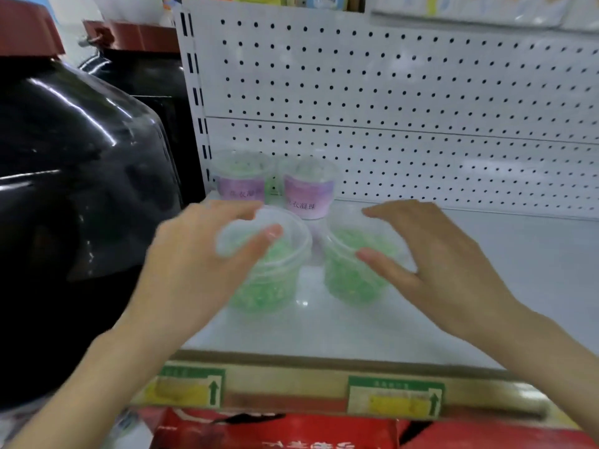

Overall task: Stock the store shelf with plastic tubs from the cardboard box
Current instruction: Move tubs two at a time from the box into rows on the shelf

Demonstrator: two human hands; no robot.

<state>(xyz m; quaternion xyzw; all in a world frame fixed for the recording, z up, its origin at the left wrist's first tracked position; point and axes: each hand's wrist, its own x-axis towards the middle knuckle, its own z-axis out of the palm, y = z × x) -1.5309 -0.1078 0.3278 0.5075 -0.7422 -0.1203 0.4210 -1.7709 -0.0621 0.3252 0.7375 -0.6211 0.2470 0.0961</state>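
Red box (291,429) w/ white print is sitting closest to you, under the shelf edge. Price strip (285,382) is running along that edge, carrying two green/yellow tags (191,388) (395,400). Both your forearms are reaching over it onto the white shelf (486,286).

Your left hand (207,264) is spanning the lid of the front-left tub (269,280), w/ the thumb on the near side and the fingers along the far rim. It's motion-blurred, so can't tell if it's actually gripping or only touching. Your right hand (444,260) is spreading wide w/ straight fingers around the front-right tub (350,283), thumb overlapping its near side, and it's holding nothing.

Both front tubs are standing upright on the shelf, clear plastic w/ green beads inside, near each other but apart.

Behind them, two more tubs are standing at the back-left corner: back-left tub (241,179) and back-right tub (309,192), both showing purple labels and sitting just beside each other. White pegboard (389,92) is backing the shelf.

Left of the shelf, a big black glossy jar (74,176) is standing, w/ a second one (139,69) behind it; both are wearing dark red lids.
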